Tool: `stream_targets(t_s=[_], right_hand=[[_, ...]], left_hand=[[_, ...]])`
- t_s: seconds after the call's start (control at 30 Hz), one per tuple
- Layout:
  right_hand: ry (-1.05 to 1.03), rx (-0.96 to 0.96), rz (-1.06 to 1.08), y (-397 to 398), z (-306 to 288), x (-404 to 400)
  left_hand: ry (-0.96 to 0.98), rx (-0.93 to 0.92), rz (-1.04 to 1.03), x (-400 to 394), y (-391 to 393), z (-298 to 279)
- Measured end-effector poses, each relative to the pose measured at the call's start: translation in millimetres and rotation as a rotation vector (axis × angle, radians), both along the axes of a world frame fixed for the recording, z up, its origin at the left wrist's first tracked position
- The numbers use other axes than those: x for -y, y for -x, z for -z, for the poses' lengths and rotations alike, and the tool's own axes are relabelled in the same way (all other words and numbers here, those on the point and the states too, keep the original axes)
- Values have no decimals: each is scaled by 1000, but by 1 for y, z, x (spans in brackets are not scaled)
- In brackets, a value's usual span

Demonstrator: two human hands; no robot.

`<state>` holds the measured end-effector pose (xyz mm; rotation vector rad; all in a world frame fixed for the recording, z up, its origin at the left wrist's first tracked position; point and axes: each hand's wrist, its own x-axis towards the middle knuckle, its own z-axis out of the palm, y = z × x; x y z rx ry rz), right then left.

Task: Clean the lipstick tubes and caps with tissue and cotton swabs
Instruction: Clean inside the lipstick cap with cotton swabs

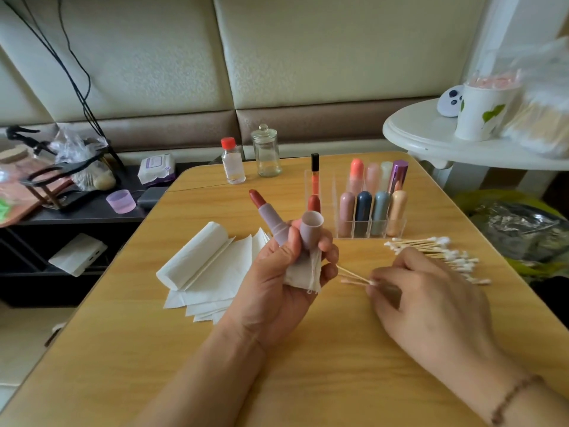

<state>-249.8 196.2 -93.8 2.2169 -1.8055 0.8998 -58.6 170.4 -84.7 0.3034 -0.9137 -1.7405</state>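
At the lower right of the frame, the right hand point(431, 300) lies palm-down over the wooden desk point(154, 349), a beaded bracelet point(512, 399) on its wrist. Its fingers point(380, 283) curl onto a few cotton swabs point(354, 277) lying on the desk and pinch them at their tips.

Just left of it, at the centre of the frame, the left hand point(286, 278) is raised with its fingers closed round three things: an open lilac lipstick tube point(272, 218) with its red bullet tilted toward the upper left, the lilac cap point(310, 228) held mouth-up beside it, and a crumpled piece of tissue point(303, 272) tucked beneath the cap.

To the left of the left hand, a stack of folded tissues point(212, 272) lies flat on the desk. To the right, beyond the right hand, is a loose pile of cotton swabs point(443, 254).

Farther back, a clear organizer point(369, 211) holds upright lipsticks in several colours. Near the desk's far edge stand a small red-capped bottle point(232, 161) and a lidded glass jar point(266, 152).
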Motion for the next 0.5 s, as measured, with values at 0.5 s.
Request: stream_targets(t_s=[0.5], right_hand=[[-257,881,-395,-50,-16,-6]], left_hand=[[45,54,-35,-3,1,-5]])
